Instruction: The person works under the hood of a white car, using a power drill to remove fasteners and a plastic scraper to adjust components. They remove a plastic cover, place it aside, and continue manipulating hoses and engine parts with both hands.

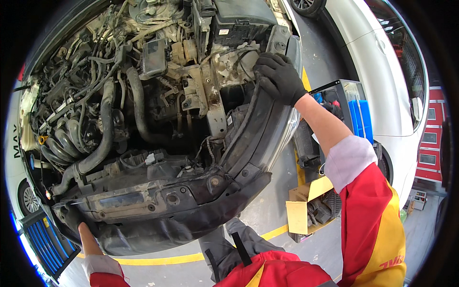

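Note:
A car's open engine bay fills the upper left before me. My right hand (pixel 278 77), in a black glove, lies over the inner top edge of the headlight (pixel 274 143) at the bay's right corner, its fingers bent over the dark trim. My left hand (pixel 73 217), gloved too, is at the front edge of the black front panel (pixel 143 204), at lower left; its fingers are partly hidden in shadow, so its hold cannot be made out. Between my hands runs the black bumper cover (pixel 154 233). Behind the panel, a thick black hose (pixel 107 118) curves down beside the engine.
On the floor at right stands an open cardboard box (pixel 297 217) with dark parts. Beyond it are a tool cart with a blue bin (pixel 360 118) and a white car (pixel 380 79). A rack with blue bars (pixel 48 244) stands at lower left.

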Demonstrator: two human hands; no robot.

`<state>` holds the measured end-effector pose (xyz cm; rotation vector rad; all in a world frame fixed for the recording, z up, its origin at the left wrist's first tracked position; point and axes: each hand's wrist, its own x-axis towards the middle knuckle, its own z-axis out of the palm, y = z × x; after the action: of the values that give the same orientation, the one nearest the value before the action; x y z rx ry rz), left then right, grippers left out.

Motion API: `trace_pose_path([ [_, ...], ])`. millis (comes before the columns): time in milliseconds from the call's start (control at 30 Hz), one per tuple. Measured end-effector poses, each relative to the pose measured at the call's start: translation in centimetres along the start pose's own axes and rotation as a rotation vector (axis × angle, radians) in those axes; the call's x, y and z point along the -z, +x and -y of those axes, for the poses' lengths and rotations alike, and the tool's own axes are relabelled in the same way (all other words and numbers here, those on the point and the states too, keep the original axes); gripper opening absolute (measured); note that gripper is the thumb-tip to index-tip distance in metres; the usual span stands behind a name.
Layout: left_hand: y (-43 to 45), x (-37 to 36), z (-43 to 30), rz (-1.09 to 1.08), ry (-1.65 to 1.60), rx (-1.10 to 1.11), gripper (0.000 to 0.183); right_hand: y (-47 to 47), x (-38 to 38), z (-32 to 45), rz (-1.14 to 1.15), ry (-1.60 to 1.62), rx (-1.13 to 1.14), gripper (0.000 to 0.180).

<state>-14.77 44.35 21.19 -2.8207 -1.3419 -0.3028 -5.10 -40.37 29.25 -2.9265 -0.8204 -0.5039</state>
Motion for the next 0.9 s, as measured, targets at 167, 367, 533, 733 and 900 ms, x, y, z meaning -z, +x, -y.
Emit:
trace_pose_path([
  [167,2.7,-1.6,3.9,-0.062,0.034,-0.075,0.073,0.2,-0.3,-0.3,-0.026,0.022,0.032,0.031],
  [367,0.4,0.4,0.3,0.021,-0.023,-0.029,0.065,0.1,-0.1,0.1,0.0,-0.019,0.032,0.033],
  [533,-0.1,0.7,0.3,-0.035,-0.025,-0.034,0.067,0.3,0.0,0.1,0.016,-0.045,0.049,0.035],
  [733,-0.7,1.0,-0.4,-0.051,-0.038,-0.042,0.067,0.3,0.1,0.2,-0.01,-0.03,0.05,0.034],
  [900,-1.2,1.4,-0.7,-0.051,-0.055,-0.044,0.066,0.4,0.1,0.4,-0.018,-0.031,0.062,0.034],
])
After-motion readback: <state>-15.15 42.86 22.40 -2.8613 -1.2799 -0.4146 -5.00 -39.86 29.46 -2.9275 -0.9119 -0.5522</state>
